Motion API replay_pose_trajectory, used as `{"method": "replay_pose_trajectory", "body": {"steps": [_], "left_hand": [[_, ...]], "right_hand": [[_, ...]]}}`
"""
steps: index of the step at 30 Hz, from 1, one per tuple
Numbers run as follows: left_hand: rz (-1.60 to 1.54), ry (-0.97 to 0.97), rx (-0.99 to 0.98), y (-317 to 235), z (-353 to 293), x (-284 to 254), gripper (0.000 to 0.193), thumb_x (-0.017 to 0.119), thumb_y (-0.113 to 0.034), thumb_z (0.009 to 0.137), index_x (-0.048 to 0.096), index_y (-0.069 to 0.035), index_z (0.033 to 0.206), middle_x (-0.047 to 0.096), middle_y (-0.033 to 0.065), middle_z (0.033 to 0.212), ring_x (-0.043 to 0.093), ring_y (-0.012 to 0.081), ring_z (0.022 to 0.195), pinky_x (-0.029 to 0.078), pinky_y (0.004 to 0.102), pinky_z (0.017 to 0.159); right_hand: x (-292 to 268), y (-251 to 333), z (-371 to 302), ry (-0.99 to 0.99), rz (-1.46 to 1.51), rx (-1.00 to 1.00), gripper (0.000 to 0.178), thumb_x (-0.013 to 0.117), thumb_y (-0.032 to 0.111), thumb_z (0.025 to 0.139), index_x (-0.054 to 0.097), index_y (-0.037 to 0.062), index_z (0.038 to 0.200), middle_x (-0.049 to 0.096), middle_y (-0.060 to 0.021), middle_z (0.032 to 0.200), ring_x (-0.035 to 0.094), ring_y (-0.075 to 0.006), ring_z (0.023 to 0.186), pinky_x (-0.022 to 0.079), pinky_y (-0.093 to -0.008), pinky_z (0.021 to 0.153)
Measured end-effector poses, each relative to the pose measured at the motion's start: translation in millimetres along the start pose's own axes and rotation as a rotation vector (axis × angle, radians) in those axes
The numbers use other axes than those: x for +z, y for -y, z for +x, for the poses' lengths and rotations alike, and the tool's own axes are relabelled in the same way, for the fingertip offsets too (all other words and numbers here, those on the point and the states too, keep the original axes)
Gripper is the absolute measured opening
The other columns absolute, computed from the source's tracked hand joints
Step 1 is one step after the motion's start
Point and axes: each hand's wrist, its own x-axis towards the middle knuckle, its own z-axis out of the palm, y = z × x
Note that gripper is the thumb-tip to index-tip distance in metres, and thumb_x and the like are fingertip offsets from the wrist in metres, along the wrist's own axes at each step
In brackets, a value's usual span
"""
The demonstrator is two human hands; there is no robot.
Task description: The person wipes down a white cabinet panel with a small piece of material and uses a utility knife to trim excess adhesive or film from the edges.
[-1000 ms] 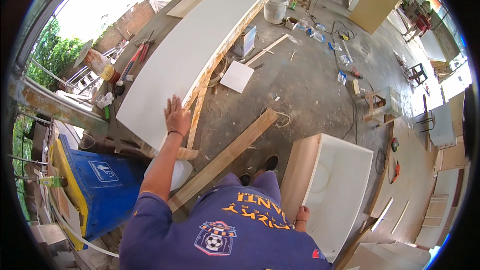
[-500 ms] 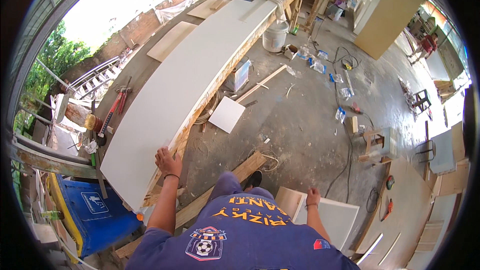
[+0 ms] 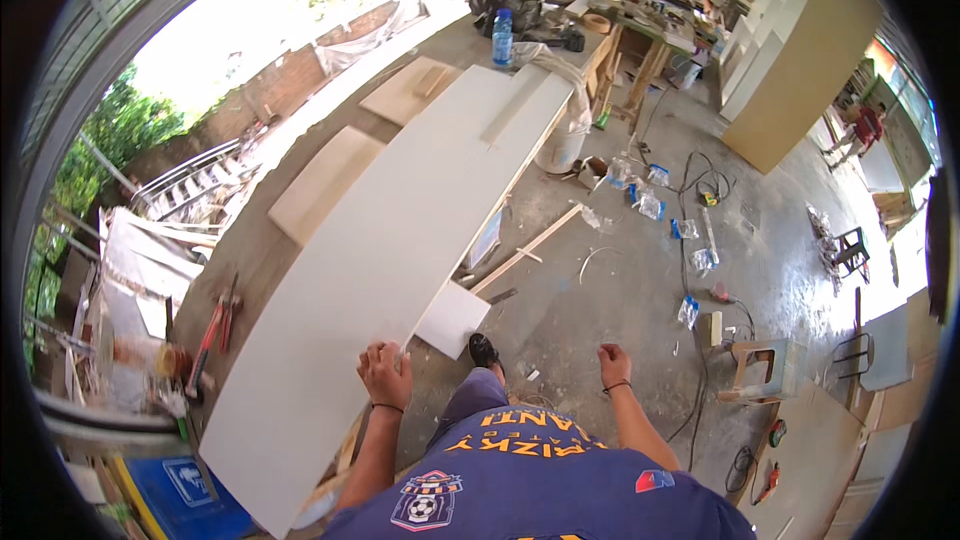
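Because the long white panel lies flat at the left, its near edge is easy to reach: the left hand rests there, fingers bent and slightly apart, perhaps for light support, while the right hand hangs above the concrete floor, fingers curled together, nothing visible inside

Scuffed grey floor — brick wall (bright daylight above) — dark stool
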Motion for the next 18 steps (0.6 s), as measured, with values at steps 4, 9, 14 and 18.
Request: {"method": "replay_pose_trajectory", "body": {"steps": [4,9,14,18], "left_hand": [[-0.091,0.107,0.063,-21.3,71.3,20.0,0.026,0.066,-0.020,0.073,0.063,-0.011,0.096,0.055,0.0081,0.103,0.049,0.0292,0.100,0.037,0.0431,0.085],[-0.143,0.163,0.139,-41.7,99.2,44.2,0.015,0.065,-0.017,0.073,0.066,-0.014,0.087,0.057,0.0045,0.095,0.051,0.0271,0.096,0.038,0.0419,0.082],[-0.219,0.007,-0.088,-57.6,88.8,63.1,0.010,0.066,-0.013,0.074,0.067,-0.012,0.084,0.057,0.0047,0.079,0.054,0.0246,0.079,0.040,0.0393,0.074],[-0.132,-0.149,-0.145,-54.3,78.2,78.2,0.009,0.067,-0.011,0.074,0.064,-0.009,0.082,0.056,0.0052,0.070,0.055,0.0220,0.069,0.041,0.0360,0.068]], "right_hand": [[7.3,54.1,72.8,-0.005,0.085,-0.100,0.024,0.064,0.021,0.083,0.066,0.0011,0.096,0.067,-0.0094,0.081,0.061,-0.0137,0.075,0.048,-0.0291,0.071],[5.3,111.5,208.5,-0.096,0.121,-0.169,0.021,0.062,0.023,0.084,0.067,0.0028,0.090,0.066,-0.0046,0.076,0.060,-0.0098,0.069,0.048,-0.0272,0.058],[7.1,223.6,349.7,0.012,0.341,-0.241,0.021,0.060,0.022,0.085,0.062,0.0053,0.099,0.064,-0.0019,0.077,0.059,-0.0099,0.062,0.046,-0.0232,0.048],[23.4,307.6,483.8,0.040,0.288,-0.318,0.030,0.061,0.025,0.083,0.058,0.0059,0.107,0.064,-0.0064,0.084,0.063,-0.0131,0.069,0.047,-0.0262,0.051]]}}
